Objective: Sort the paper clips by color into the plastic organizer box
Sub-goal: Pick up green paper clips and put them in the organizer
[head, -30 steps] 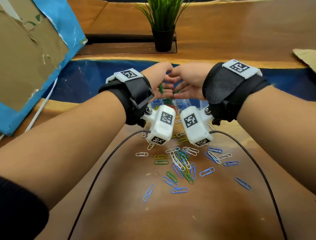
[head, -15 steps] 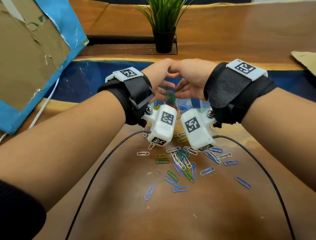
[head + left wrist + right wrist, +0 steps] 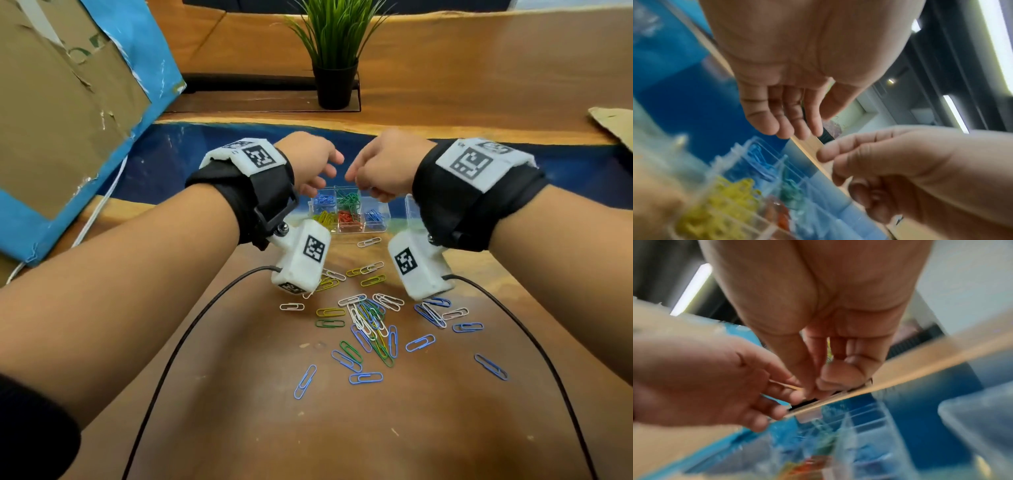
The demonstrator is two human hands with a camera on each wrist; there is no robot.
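Observation:
The clear plastic organizer box [image 3: 346, 232] stands at the table's blue strip, with blue, green [image 3: 347, 200], yellow and red clips in separate compartments. It also shows blurred in the left wrist view [image 3: 756, 191] and the right wrist view [image 3: 838, 434]. Both hands hover just above it, a small gap between them. My left hand [image 3: 318, 168] has relaxed, nearly straight fingers [image 3: 766, 126] and holds nothing. My right hand [image 3: 373, 171] is curled, thumb against the fingertips [image 3: 838, 373], with no clip visible in it. Loose paper clips [image 3: 370, 320] of mixed colours lie on the wood nearer to me.
A clear lid piece [image 3: 410, 205] lies right of the box. A potted plant [image 3: 335, 68] stands behind, and a cardboard and blue board [image 3: 68, 120] leans at the left. Two black cables [image 3: 191, 329] cross the table beside the clips.
A second ago both hands met over the box holding green clips. The clips dropped toward the green compartment, and the hands have now pulled apart, the left one relaxed.

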